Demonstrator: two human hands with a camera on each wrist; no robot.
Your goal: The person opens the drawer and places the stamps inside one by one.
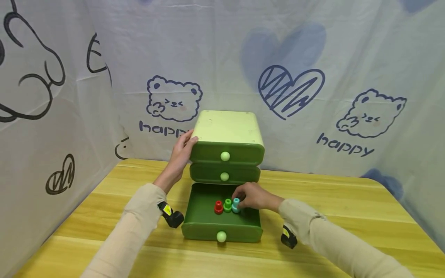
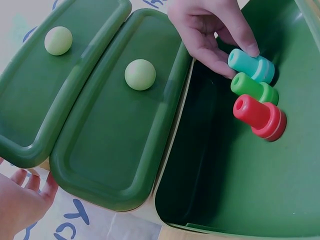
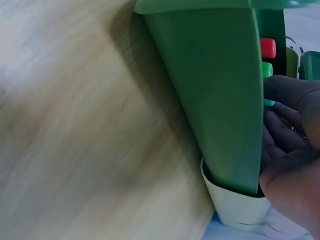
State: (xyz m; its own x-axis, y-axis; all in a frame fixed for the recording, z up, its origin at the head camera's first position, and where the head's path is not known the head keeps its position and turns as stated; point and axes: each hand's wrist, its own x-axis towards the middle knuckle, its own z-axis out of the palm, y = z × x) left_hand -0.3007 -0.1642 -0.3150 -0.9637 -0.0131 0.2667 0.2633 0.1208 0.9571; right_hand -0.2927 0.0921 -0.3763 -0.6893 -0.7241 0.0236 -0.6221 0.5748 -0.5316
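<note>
A small drawer cabinet [image 1: 227, 127] with a pale yellow-green top has its bottom drawer [image 1: 205, 200] pulled out. Inside that drawer a red peg [image 2: 260, 117], a green peg [image 2: 254, 89] and a light blue peg [image 2: 251, 65] stand in a row, each with a wider base. My right hand [image 1: 255, 195] reaches over the drawer's right side and pinches the light blue peg between thumb and fingers; the right wrist view partly hides this peg. Against the cabinet's upper left side rests my left hand [image 1: 181, 152], its fingers extended along the wall.
Two upper drawers, top [image 1: 208, 153] and middle [image 1: 208, 172], are closed, each with a round pale knob. The cabinet stands on a wood-grain table [image 1: 333, 216]. Behind hangs a white cloth [image 1: 222, 58] with hearts and bear drawings.
</note>
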